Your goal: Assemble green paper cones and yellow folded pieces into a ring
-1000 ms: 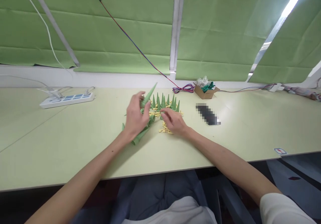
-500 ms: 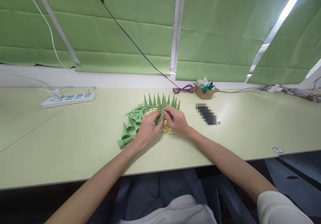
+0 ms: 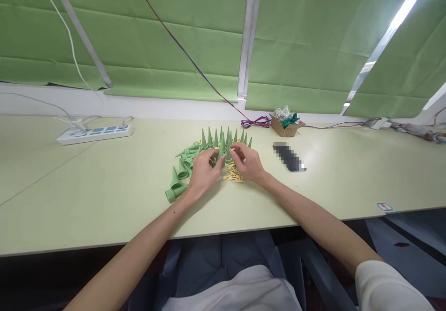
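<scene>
My left hand (image 3: 205, 170) is closed around a green plastic spike (image 3: 222, 145), a hollow cone held nearly upright with its point up. At the right, the thumb and fingers of my right hand (image 3: 246, 162) are bent together close beside another upright green spike (image 3: 228, 154); whatever lies between the fingertips is hidden. Small yellow plastic pieces (image 3: 234, 173) lie in a pile below my hands. Behind them stands a row of green spikes (image 3: 210, 137), points up. More loose green spikes (image 3: 182, 169) lie and lean to the left, partly covered by my left hand.
A white power strip (image 3: 95, 135) with plugs lies at the back left. Near the wall are a bundled red-blue cable (image 3: 256, 123) and a small cardboard box (image 3: 286, 129) with wrapping in it. A blurred dark object (image 3: 288, 156) lies right of my hands.
The green spike in my left hand has gone from tilted to nearly upright. My right hand has moved slightly off it, and more of the yellow pile shows.
</scene>
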A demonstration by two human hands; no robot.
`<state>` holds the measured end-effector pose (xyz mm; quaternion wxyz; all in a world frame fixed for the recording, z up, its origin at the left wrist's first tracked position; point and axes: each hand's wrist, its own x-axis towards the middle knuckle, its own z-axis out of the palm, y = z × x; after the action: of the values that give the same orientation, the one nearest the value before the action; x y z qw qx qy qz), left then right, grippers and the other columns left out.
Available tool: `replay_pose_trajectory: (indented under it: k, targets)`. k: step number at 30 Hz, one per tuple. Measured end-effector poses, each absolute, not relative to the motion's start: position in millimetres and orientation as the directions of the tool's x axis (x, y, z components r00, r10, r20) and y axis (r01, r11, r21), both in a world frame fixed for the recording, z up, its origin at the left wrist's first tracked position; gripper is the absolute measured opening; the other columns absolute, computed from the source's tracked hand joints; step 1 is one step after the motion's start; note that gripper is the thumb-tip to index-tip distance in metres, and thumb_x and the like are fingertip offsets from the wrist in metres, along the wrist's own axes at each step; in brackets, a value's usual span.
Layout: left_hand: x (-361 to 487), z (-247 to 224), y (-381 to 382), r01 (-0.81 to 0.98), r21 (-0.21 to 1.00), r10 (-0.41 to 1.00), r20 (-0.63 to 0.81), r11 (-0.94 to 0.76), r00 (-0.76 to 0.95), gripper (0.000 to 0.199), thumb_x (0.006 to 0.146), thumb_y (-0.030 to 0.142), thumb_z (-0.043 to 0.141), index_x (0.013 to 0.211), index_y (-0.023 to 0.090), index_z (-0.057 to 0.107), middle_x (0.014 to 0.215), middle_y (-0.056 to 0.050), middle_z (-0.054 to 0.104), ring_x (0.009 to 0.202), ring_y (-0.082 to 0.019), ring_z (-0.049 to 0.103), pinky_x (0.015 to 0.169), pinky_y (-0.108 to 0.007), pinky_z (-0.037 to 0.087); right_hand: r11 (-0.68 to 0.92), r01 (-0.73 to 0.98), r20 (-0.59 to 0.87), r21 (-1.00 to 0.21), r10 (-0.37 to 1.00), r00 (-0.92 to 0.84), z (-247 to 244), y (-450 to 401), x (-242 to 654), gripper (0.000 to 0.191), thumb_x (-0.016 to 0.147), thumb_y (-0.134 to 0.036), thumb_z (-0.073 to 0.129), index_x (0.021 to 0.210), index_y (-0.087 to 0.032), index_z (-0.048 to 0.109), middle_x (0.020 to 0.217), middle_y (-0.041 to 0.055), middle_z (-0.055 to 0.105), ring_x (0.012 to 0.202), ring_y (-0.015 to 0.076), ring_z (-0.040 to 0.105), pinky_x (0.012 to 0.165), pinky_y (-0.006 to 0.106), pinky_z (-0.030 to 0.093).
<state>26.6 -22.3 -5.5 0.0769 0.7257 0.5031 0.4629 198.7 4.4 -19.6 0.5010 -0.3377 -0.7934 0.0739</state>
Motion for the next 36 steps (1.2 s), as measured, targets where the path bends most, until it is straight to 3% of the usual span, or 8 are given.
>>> replay_pose_trajectory:
  k: [2, 10, 14, 19, 23, 26, 36]
  targets:
    - [26, -4, -21, 0.628, 0.631, 0.814, 0.580, -0.456, 0.008, 0.023, 0.089, 0.040, 0.059, 0.078, 0.020, 0.062, 0.076, -0.004, 0.068, 0.063, -0.018, 0.056, 0.065, -0.034, 0.046, 0.766, 0.495, 0.731, -0.411, 0.601, -0.322, -17, 7, 202, 0.022, 0.100, -0.032, 0.044, 0.092, -0.018, 0.059, 0.073, 0.0027, 0.061, 0.061, 0.0131, 0.052, 0.062, 0.027, 0.041]
    - [25, -3, -20, 0.527, 0.757, 0.877, 0.479, -0.386, -0.045, 0.020, 0.088, 0.037, 0.060, 0.096, 0.019, 0.064, 0.095, -0.007, 0.074, 0.065, -0.017, 0.064, 0.064, -0.032, 0.049, 0.759, 0.561, 0.479, -0.331, 0.647, -0.593, -11, 7, 208, 0.011, 0.090, -0.021, 0.059, 0.085, -0.016, 0.067, 0.076, 0.0030, 0.067, 0.066, 0.0134, 0.053, 0.064, 0.025, 0.034]
    - [24, -5, -17, 0.514, 0.766, 0.872, 0.485, -0.386, -0.069, 0.023, 0.089, 0.039, 0.059, 0.100, 0.019, 0.061, 0.098, -0.008, 0.072, 0.063, -0.016, 0.064, 0.061, -0.030, 0.048, 0.829, 0.502, 0.440, -0.246, 0.557, -0.704, -10, 6, 206, 0.010, 0.087, -0.023, 0.064, 0.081, -0.016, 0.068, 0.077, 0.0040, 0.066, 0.075, 0.0164, 0.055, 0.075, 0.029, 0.036]
    - [22, -8, -15, 0.497, 0.773, 0.864, 0.496, -0.394, -0.086, 0.026, 0.091, 0.044, 0.056, 0.101, 0.021, 0.057, 0.098, -0.005, 0.070, 0.048, -0.010, 0.051, 0.051, -0.028, 0.042, 0.815, 0.532, 0.385, -0.230, 0.578, -0.719, -6, 3, 207, 0.016, 0.084, -0.031, 0.069, 0.088, -0.016, 0.068, 0.083, 0.0049, 0.067, 0.084, 0.0198, 0.057, 0.082, 0.033, 0.033]
    - [23, -7, -17, 0.496, 0.765, 0.862, 0.504, -0.410, -0.065, 0.025, 0.091, 0.045, 0.056, 0.099, 0.021, 0.057, 0.098, -0.005, 0.069, 0.046, -0.009, 0.049, 0.049, -0.028, 0.041, 0.796, 0.573, 0.371, -0.197, 0.601, -0.708, -5, 4, 208, 0.009, 0.085, -0.022, 0.062, 0.080, -0.015, 0.065, 0.080, 0.0048, 0.065, 0.080, 0.0186, 0.054, 0.077, 0.032, 0.032]
    - [25, -6, -19, 0.490, 0.760, 0.857, 0.513, -0.427, -0.049, 0.023, 0.092, 0.044, 0.056, 0.097, 0.022, 0.056, 0.095, -0.004, 0.067, 0.047, -0.009, 0.050, 0.049, -0.028, 0.041, 0.781, 0.601, 0.364, -0.171, 0.617, -0.698, -4, 7, 210, 0.012, 0.085, -0.016, 0.057, 0.078, -0.015, 0.066, 0.079, 0.0059, 0.065, 0.081, 0.0191, 0.054, 0.075, 0.032, 0.031]
    - [30, -4, -23, 0.455, 0.775, 0.866, 0.499, -0.439, -0.014, 0.023, 0.090, 0.038, 0.058, 0.103, 0.022, 0.049, 0.094, -0.004, 0.066, 0.054, -0.011, 0.057, 0.051, -0.027, 0.046, 0.739, 0.665, 0.272, -0.112, 0.666, -0.694, 0, 5, 212, 0.018, 0.086, -0.023, 0.061, 0.072, -0.015, 0.069, 0.077, 0.0077, 0.064, 0.079, 0.0203, 0.052, 0.073, 0.032, 0.030]
